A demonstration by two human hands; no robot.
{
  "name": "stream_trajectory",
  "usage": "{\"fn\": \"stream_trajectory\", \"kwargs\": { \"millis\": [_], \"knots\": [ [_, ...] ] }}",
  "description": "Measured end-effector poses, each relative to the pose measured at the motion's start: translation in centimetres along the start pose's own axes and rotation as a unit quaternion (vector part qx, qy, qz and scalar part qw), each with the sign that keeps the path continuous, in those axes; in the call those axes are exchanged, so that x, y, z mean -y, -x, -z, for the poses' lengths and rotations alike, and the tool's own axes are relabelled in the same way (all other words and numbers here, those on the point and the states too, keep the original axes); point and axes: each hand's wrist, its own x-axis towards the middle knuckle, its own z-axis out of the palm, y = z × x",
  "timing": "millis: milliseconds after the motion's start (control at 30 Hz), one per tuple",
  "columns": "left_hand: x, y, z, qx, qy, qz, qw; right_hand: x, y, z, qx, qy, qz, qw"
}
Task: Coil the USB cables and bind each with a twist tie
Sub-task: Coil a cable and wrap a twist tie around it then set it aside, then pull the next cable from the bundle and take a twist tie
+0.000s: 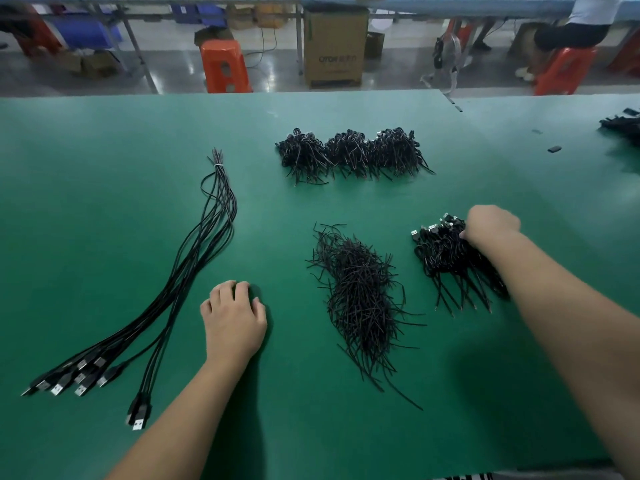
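Head view: green table (104, 202), seen from above.
Containers: one cardboard box (335, 46) on the floor at 12 o'clock beyond the table; closed, its contents hidden.
Loose cables (194, 271): a black bundle at 9 o'clock, bound near its far tip with a pale tie, fanning toward 7 o'clock into silver USB plugs.
Coiled cables (353, 155): three dark heaps side by side at 12 o'clock, strands too tangled to count.
Twist ties (360, 299): a loose pile of thin dark strips at centre, trailing toward 5 o'clock.
Near coils (450, 261): a heap at 3 o'clock, plugs at its far edge, tails pointing toward the person.
Right hand (490, 226): on the far side of the near coils, knuckles up, fingers curled down into the heap; what they grip is hidden, so closed or not cannot be told.
Left hand (233, 320): at 7 o'clock, palm down on the table, fingers relaxed, holding nothing.
Stools (225, 65): orange, on the floor at 12 o'clock.
Cut off: more dark cables at the 2 o'clock edge, a seated person at the top right.
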Motion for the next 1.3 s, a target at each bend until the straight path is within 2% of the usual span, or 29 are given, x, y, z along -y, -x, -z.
{"fn": "stream_trajectory", "kwargs": {
  "millis": [300,467,567,633,700,767,833,867,967,1100,1300],
  "knots": [
    [0.0,0.1,0.1,-0.004,0.004,0.006,1.000,-0.2,0.7,-0.2,-0.038,-0.008,-0.002,0.999],
    [0.0,0.0,0.3,-0.002,0.010,0.002,1.000,3.1,3.0,1.2,-0.204,0.029,0.098,0.974],
    [0.1,0.1,0.7,0.015,0.005,-0.002,1.000,6.6,5.8,1.9,-0.250,-0.010,0.159,0.955],
    [0.5,-0.5,1.3,0.041,-0.004,-0.020,0.999,9.4,8.5,1.9,-0.220,-0.067,0.213,0.950],
    [1.3,-1.6,2.6,0.072,-0.008,-0.041,0.997,12.3,11.7,1.3,-0.139,-0.133,0.268,0.944],
    [2.6,-2.6,4.4,0.071,-0.025,-0.032,0.997,15.1,15.1,0.2,-0.066,-0.179,0.318,0.929],
    [4.3,-3.1,6.2,0.053,-0.055,0.022,0.997,17.5,18.2,-1.4,-0.009,-0.199,0.352,0.915],
    [5.1,-3.1,7.0,0.069,-0.067,0.060,0.994,18.4,19.5,-2.3,0.017,-0.204,0.361,0.910],
    [7.5,-3.2,8.8,0.170,-0.144,0.126,0.967,20.3,22.1,-5.0,0.078,-0.212,0.374,0.900],
    [9.2,-3.2,9.6,0.228,-0.173,0.141,0.948,21.1,22.9,-6.9,0.119,-0.212,0.369,0.897],
    [8.9,-3.2,10.4,0.211,-0.134,0.159,0.955,20.7,22.3,-7.5,0.132,-0.229,0.352,0.898]
  ]
}}
